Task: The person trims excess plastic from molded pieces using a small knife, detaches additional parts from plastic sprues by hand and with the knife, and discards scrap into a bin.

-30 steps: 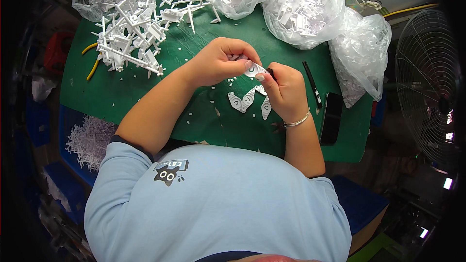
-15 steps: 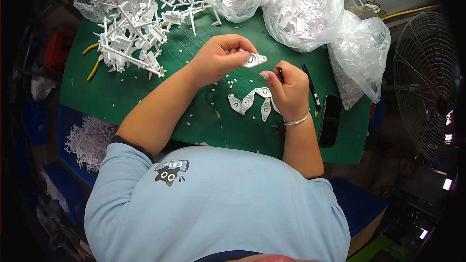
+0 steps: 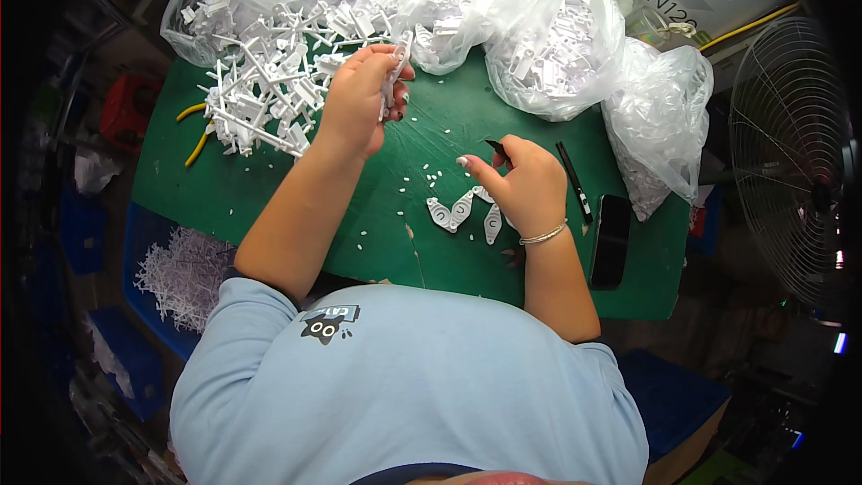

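At far left, a loose heap of white plastic parts (image 3: 265,94) lies on the green surface (image 3: 377,256). Just right of it, the left hand (image 3: 366,94) grasps thin white plastic plates (image 3: 401,58); it has moved far and left, so the work is no longer between both hands. Nearer, at centre, lie white diamond-shaped plastic pieces (image 3: 461,209). Rightward, the right hand (image 3: 530,181) pinches a small dark pointed tool (image 3: 496,149).
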`<state>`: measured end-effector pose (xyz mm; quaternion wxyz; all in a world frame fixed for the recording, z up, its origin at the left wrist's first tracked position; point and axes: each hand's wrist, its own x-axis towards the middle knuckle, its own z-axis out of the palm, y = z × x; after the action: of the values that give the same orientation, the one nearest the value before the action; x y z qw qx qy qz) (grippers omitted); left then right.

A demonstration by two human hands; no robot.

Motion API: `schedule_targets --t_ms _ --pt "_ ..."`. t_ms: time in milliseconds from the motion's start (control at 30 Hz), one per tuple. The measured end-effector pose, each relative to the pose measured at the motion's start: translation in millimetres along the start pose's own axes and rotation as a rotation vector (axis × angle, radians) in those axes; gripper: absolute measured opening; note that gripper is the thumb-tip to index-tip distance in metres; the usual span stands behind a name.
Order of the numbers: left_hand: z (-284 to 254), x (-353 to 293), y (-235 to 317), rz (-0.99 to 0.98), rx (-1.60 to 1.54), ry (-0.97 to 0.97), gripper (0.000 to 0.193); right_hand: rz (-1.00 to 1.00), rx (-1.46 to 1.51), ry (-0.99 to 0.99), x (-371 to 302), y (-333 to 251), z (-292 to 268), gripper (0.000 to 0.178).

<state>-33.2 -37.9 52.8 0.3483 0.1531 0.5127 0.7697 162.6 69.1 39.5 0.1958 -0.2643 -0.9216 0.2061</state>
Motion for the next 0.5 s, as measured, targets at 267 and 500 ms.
schedule_targets --t_ms 267,500 --pt "45.7 74.3 39.3 -0.292 -0.051 0.076 0.035 0.023 0.03 0.049 1.1 2.9 -0.6 0.048" --pt "65.3 91.7 40.4 -0.108 -0.13 0.017 0.044 -0.005 0.114 0.089 -0.5 6.7 0.4 0.045"
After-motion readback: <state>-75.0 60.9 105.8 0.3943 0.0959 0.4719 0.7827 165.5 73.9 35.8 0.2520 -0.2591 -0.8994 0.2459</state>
